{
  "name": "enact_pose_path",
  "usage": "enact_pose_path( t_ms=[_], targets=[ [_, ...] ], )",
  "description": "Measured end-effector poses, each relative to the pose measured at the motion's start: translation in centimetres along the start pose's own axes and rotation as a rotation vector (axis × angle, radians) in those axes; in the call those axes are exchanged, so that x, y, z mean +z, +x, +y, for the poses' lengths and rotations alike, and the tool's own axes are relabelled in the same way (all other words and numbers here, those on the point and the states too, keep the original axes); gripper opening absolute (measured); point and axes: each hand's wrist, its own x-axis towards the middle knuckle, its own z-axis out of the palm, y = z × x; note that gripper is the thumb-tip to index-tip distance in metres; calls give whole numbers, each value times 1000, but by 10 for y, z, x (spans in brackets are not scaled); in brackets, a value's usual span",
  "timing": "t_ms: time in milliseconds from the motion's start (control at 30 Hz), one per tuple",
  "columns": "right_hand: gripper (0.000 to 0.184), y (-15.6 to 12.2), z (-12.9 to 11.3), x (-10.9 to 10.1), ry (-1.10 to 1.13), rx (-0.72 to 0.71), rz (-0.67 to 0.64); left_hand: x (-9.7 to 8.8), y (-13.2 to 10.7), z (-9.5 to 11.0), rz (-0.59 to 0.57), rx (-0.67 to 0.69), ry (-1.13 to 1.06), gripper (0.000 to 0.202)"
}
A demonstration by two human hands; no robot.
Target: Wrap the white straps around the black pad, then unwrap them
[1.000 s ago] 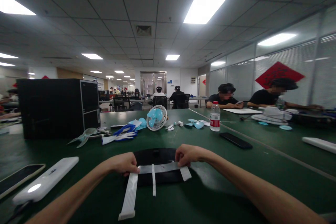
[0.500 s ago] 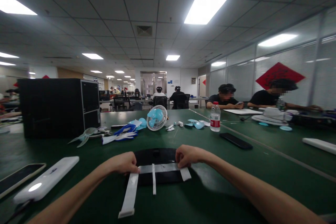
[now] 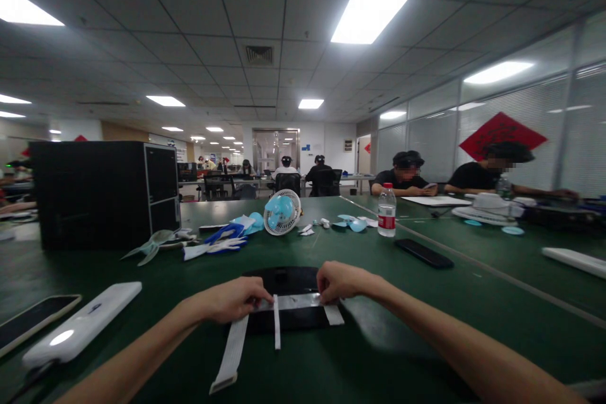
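Note:
A black curved piece (image 3: 284,277) lies on the table before me, with a shiny greyish strip (image 3: 299,301) across it. My left hand (image 3: 234,298) rests at the strip's left part. Its index finger stretches out to touch the strip beside a narrow white strap (image 3: 277,329); the other fingers are bent. At the strip's right end, my right hand (image 3: 341,281) is closed, fingertips pinched on it. A wide white ribbed strap (image 3: 231,350) runs from under my left hand toward me. Below my right fingers hangs a short white strap (image 3: 334,314).
Beyond the black piece are a small fan (image 3: 283,212), blue-and-white gloves (image 3: 218,243), and a water bottle (image 3: 387,211). A black phone (image 3: 423,253) lies right, a white device (image 3: 85,322) and another phone (image 3: 35,322) left. A black computer case (image 3: 95,196) stands back left. Two people sit at right.
My left hand has slid right along the strip, from its left end to the narrow strap, and its index finger has stretched out. My right hand stays in place.

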Motion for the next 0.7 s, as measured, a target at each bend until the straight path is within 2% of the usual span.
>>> enact_pose_path(
  t_ms=[133, 200, 333, 433, 700],
  targets=[
    [13, -3, -5, 2, -37, -66, 60, -1, -1, 1, -12, -13, 11, 50],
    [17, -4, -10, 7, -67, -147, 119, 0, 0, 1, -10, -26, 10, 50],
    [24, -10, -28, 24, -171, -491, 242, 3, 2, -2, 7, -16, 11, 51],
    [30, -13, -41, 38, -234, -687, 224, 3, 2, -2, 4, -17, 5, 48],
    [39, -10, -49, 56, -368, -727, 257, 1, 0, 2, 12, -31, 16, 45]
  ],
)
